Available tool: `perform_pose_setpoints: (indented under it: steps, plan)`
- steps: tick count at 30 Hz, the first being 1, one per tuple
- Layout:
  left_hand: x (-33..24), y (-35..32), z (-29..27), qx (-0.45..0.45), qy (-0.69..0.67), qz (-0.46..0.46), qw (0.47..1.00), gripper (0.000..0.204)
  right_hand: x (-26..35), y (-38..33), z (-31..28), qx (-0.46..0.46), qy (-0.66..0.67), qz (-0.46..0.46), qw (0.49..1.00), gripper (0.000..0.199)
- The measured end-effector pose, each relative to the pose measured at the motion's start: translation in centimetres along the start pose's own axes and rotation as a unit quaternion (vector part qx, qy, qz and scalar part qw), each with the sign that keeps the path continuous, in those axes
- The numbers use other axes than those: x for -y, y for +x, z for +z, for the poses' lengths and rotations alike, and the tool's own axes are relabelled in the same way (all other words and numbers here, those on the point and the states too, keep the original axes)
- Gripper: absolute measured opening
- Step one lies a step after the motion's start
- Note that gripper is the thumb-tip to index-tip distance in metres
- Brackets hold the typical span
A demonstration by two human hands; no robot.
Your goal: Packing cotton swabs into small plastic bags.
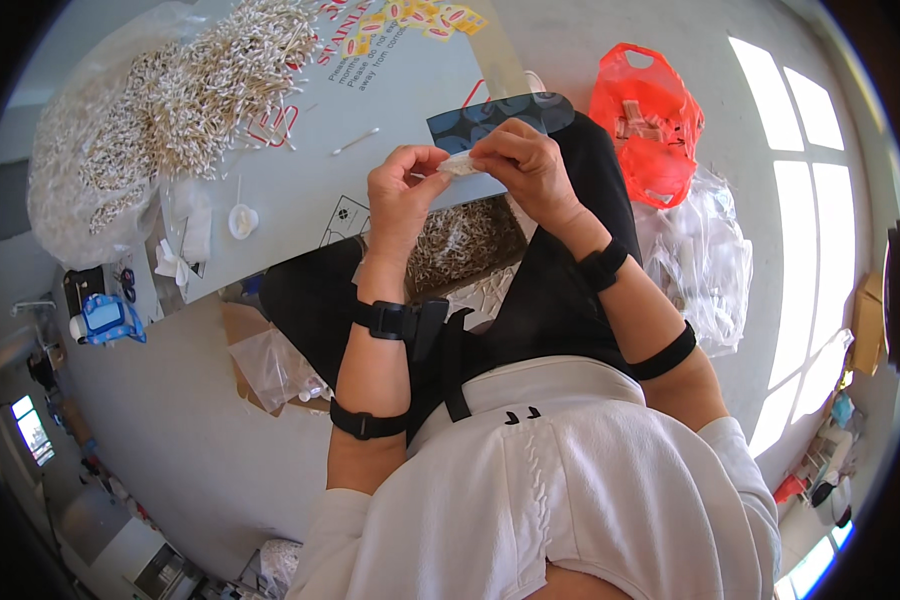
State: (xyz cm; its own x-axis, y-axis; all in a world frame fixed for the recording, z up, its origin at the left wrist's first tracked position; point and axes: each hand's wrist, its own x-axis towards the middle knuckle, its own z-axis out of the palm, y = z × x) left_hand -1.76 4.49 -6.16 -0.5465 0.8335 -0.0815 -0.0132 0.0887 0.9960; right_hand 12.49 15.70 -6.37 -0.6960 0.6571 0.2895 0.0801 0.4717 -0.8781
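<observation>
My left hand (408,187) and my right hand (526,168) meet over the near edge of the table, fingers pinched on a small white packet (459,164) between them. Its contents are too small to make out. Below my hands, between my legs, stands a box (518,238) filled with loose cotton swabs (460,240). A large heap of cotton swabs (205,95) spreads over the table at the far left, partly in a clear plastic bag (55,195). One single cotton swab (356,142) lies apart, left of my hands.
The table (300,185) also bears a small white dish (242,222), yellow-and-white labels (420,18) and a dark film sheet (490,120). Right of my leg are a red plastic bag (645,125) and clear bags (705,260). A cardboard box (250,345) with plastic stands on the floor.
</observation>
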Motion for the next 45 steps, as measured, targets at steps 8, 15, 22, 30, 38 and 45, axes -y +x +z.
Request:
perform_pose_setpoints:
  steps: [8,15,22,30,38,45]
  plan:
    - [0.5,0.1,0.8,0.0,-0.034,-0.088,0.996,0.017,0.5,-0.3,0.0,0.011,0.022,0.035,0.999,0.011]
    - [0.3,0.2,1.3,0.006,-0.064,-0.038,0.997,0.018,-0.1,-0.8,0.1,0.011,0.06,0.045,0.997,0.021]
    - [0.9,0.0,1.6,0.016,0.002,0.034,0.999,0.013,-0.3,-0.7,-0.1,0.001,0.04,0.015,0.999,0.018]
    - [0.9,1.2,1.4,0.004,0.117,0.154,0.981,0.01,-1.0,0.3,-0.4,0.006,0.018,0.006,1.0,0.012]
    - [-0.6,0.7,1.3,-0.025,0.276,0.251,0.927,0.01,-0.8,0.7,-0.5,-0.002,-0.028,-0.019,0.999,0.008]
    - [-0.4,1.2,1.1,-0.021,0.379,0.334,0.863,0.013,-0.5,1.2,-0.3,-0.013,-0.161,-0.108,0.981,0.008]
